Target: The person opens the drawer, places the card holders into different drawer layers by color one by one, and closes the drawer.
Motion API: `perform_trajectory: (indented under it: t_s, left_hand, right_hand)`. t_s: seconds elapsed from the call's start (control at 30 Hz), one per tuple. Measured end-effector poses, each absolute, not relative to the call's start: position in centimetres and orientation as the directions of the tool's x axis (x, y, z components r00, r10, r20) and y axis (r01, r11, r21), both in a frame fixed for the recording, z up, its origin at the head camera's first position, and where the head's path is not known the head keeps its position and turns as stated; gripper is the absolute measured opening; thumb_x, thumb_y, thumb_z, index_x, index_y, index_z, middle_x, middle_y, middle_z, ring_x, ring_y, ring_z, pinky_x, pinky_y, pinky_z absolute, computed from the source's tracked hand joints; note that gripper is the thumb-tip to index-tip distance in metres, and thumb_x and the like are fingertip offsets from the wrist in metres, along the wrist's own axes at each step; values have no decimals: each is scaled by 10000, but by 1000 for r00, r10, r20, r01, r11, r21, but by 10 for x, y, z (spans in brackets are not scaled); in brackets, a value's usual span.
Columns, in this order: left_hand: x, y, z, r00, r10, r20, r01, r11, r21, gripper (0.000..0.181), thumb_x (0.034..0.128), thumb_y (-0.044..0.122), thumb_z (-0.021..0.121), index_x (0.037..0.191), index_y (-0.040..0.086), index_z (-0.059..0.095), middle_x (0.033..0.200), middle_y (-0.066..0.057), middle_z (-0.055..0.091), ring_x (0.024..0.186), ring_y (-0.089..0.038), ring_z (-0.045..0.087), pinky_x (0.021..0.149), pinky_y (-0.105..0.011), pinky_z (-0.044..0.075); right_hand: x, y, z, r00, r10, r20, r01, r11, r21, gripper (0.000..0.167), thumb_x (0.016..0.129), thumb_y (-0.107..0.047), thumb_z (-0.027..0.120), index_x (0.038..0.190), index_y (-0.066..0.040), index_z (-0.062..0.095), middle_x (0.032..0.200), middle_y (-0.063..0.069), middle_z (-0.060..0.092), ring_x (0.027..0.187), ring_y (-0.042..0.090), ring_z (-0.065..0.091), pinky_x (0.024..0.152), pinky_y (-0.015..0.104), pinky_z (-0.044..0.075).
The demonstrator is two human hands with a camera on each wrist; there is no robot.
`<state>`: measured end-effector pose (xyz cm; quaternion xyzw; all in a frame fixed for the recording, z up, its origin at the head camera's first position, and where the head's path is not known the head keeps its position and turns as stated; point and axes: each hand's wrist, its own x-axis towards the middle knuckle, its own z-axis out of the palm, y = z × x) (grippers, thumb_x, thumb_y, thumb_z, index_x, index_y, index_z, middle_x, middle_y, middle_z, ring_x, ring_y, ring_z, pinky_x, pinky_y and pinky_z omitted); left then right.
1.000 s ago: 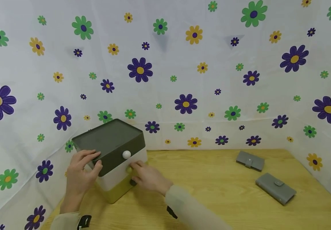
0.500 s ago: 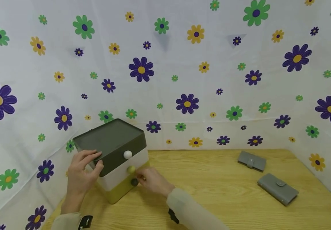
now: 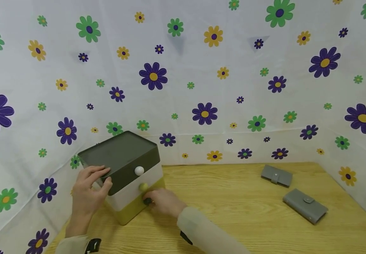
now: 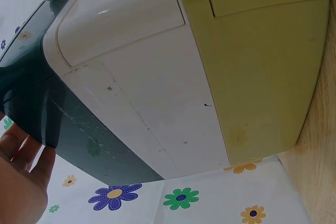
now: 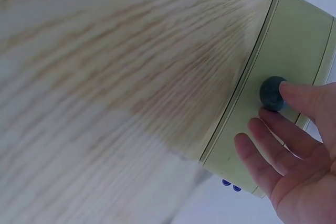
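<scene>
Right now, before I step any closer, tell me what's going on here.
A person is working at a small three-tier drawer box. Their right grip pinches the dark knob on the yellow-green bottom drawer, which looks closed. Their left grip holds a corner of the box's dark top tier. Two grey snap cases lie off to the right on the table.

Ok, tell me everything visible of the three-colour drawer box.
The glossy three-colour plastic-looking drawer box stands upright on the wooden table. From the top: rimmed dark green tier with round white knob, white tier with olive knob, olive tier with dark green knob. Drawers look shut. The left hand holds the top tier's near corner; the right hand pinches the dark green knob.
</scene>
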<state>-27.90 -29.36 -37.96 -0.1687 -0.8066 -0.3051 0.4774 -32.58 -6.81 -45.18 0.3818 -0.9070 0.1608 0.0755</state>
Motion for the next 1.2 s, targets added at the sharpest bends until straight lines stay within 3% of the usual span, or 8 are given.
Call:
perform_trajectory:
  t_s: [0.5,0.8,1.07,1.2]
  left_hand:
    - [-282,-294,-382,-490,-36,871,565,747,349,273,726,31,704,991,-5,761,1054,-170,674,1043,-292,520,954,-73,266]
    - [-282,-294,-381,-480,-33,877,579,739,345,273,725,27,700,989,-1,763,1056,-167,676,1048,-207,513,949,-76,276]
    - [-281,-294,-381,-482,-32,875,579,738,346,281,727,23,694,999,-5,760,1066,-179,676,1046,-305,517,959,-79,265]
    - [-281,-295,-381,-486,-35,873,581,734,352,285,724,14,697,1001,3,763,1069,-170,678,1050,-263,516,953,-81,270]
  right_hand:
    - [-328,-70,-450,-731,-640,237,-683,689,-244,224,887,-192,714,1106,-232,730,1072,-106,724,956,52,675,778,212,529]
    - [-322,-59,-450,-696,-667,265,-717,662,-218,228,828,-226,777,1055,-225,751,1025,-110,737,884,31,673,738,186,518]
    - [-319,-48,-451,-668,-691,275,-743,636,-206,218,819,-218,784,1034,-225,751,1009,-114,739,871,27,674,732,177,511]
    - [-317,-41,-448,-649,-712,267,-760,617,-202,202,812,-219,786,1012,-223,755,993,-129,734,845,1,662,721,160,502]
